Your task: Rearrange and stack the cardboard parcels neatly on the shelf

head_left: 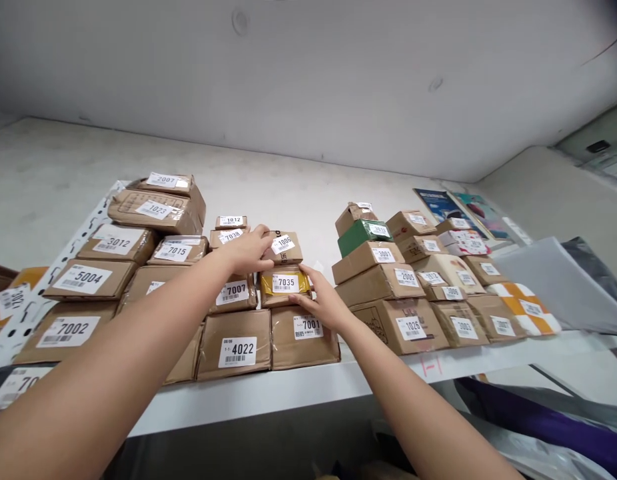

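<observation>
A small cardboard box point(273, 300) with yellow tape and the label 7035 sits on a box labelled 7001 point(288, 347). At its right end is my right hand point(322, 300), the thumb across the lower front and the fingers round the upper corner. My left hand point(246, 250) reaches up to the left side of a box labelled 1006 point(291, 252), just above the taped box. Its fingers are spread and bent, with the lowest near the taped box's top left corner. Left of them stand boxes labelled 7038 point(219, 239) and 7007 point(233, 303).
Labelled boxes stand in tall stacks at left point(98, 277) and right point(371, 283) on the white shelf point(268, 403). A perforated white upright point(71, 250) stands at the left. Purple and grey bags point(553, 420) lie below; a wall point(288, 183) is behind.
</observation>
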